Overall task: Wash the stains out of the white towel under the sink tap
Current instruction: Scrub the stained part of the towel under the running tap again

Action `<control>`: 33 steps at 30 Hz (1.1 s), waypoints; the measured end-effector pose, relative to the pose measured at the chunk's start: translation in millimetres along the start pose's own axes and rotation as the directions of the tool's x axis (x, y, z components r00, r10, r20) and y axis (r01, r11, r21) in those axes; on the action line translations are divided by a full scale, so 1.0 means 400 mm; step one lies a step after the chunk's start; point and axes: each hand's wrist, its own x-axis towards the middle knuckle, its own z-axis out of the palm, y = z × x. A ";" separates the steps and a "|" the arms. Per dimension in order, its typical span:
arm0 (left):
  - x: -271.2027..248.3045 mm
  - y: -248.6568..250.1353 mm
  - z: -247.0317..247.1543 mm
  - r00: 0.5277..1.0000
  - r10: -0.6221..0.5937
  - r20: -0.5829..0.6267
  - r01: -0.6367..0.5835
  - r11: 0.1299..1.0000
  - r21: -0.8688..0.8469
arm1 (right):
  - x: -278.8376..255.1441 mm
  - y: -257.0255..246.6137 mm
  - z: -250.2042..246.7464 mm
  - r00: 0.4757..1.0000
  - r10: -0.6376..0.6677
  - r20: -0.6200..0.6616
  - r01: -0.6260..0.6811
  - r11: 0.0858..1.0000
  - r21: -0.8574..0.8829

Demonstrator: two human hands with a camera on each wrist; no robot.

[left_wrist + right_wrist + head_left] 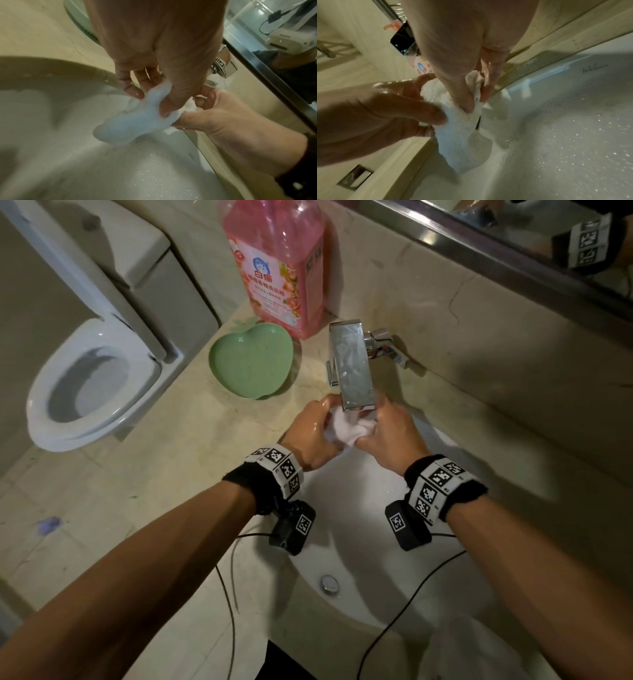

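Now my left hand (313,429) and right hand (390,433) pinch the bunched white towel (346,428) under the tap (354,368), at twelve o'clock over the basin (359,542). Soaked, it feels limp and slippery; I'd grip the folds.

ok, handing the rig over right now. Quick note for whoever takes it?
Left hand: grips the towel from the left side.
Right hand: pinches the towel's other end.
The towel is bunched between both hands, just under the tap spout, over the sink; its tail hangs down. Droplets speckle the bowl.
Soap bottle and green dish stand on the counter behind left.
Done: towel wet, scrubbing under way. No stain is visible from here.
Left: check for stains, rinse.
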 end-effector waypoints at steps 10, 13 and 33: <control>0.058 0.006 -0.010 0.978 -0.135 0.157 0.139 0.990 -0.013 | -0.048 0.090 -0.072 0.972 0.202 0.117 -0.230 0.912 0.339; 0.063 0.016 0.002 0.982 -0.100 0.159 0.133 0.967 -0.218 | -0.058 0.092 -0.063 0.967 0.186 0.173 -0.244 0.869 0.430; 0.022 -0.046 -0.076 0.994 -0.093 0.066 0.107 0.955 -0.275 | -0.009 0.056 -0.030 0.995 -0.056 0.079 0.044 0.987 0.155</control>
